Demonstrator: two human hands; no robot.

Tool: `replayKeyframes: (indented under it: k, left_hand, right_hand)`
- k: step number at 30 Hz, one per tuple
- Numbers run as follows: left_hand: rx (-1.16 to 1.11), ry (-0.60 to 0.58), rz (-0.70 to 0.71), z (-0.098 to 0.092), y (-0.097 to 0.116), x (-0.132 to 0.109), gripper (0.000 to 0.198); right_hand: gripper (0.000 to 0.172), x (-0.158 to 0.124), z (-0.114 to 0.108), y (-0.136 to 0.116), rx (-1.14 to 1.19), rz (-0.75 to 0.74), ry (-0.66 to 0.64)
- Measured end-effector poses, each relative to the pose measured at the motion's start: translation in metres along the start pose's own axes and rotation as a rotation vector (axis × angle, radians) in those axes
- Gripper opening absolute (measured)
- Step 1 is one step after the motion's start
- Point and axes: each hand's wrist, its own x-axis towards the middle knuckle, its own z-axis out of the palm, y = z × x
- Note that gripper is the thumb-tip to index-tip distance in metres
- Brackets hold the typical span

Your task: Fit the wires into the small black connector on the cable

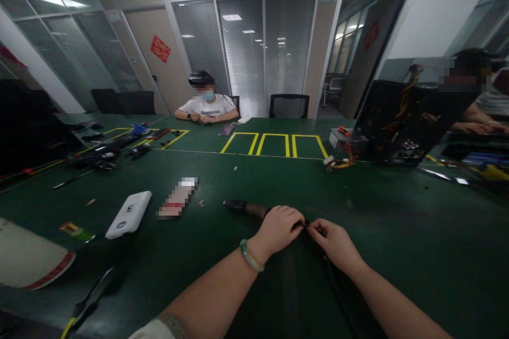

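A dark, slim corded electric screwdriver [247, 207] lies at the middle of the green table, its narrow tip pointing left. My left hand [279, 225] is wrapped over its rear part, hiding that end of the body. Close beside it, my right hand [332, 242] pinches the black cable [332, 275] where it meets the tool; the fingertips cover the exact joint. From there the cable runs down toward the near edge of the table. A green bangle circles my left wrist.
Left of my hands are a blurred-out phone-like item [178, 198], a white power bank [129, 214], a small green-handled object [77, 232] and a white container [32, 254]. Across the green table [270, 180], a person [207, 100] sits. A black computer case [409, 122] stands right.
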Motion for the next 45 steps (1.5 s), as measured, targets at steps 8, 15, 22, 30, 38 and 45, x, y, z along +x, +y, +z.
replayKeyframes:
  k: [8,15,22,30,38,45]
  left_hand:
    - [-0.001,0.019,-0.024,0.003,0.002,0.000,0.008]
    - [0.015,0.039,-0.071,0.008,0.004,0.000,0.010]
    - [0.040,0.060,-0.023,0.014,0.006,0.000,0.011]
    - [0.005,0.126,-0.028,0.013,0.003,-0.002,0.013]
    - [-0.005,0.126,-0.004,0.016,0.001,-0.001,0.010]
    - [0.001,0.132,-0.004,0.012,0.002,-0.002,0.014]
  right_hand:
    - [0.026,0.000,0.000,0.001,0.012,0.012,0.003]
    - [0.025,0.009,-0.002,0.005,0.025,0.063,-0.075]
    - [0.025,0.006,0.001,0.005,0.014,0.027,-0.028]
    - [0.022,0.003,0.003,0.003,0.015,0.000,0.034]
    - [0.023,0.002,0.002,0.002,0.026,0.030,0.016]
    - [0.022,-0.001,-0.001,-0.003,0.016,0.026,0.019]
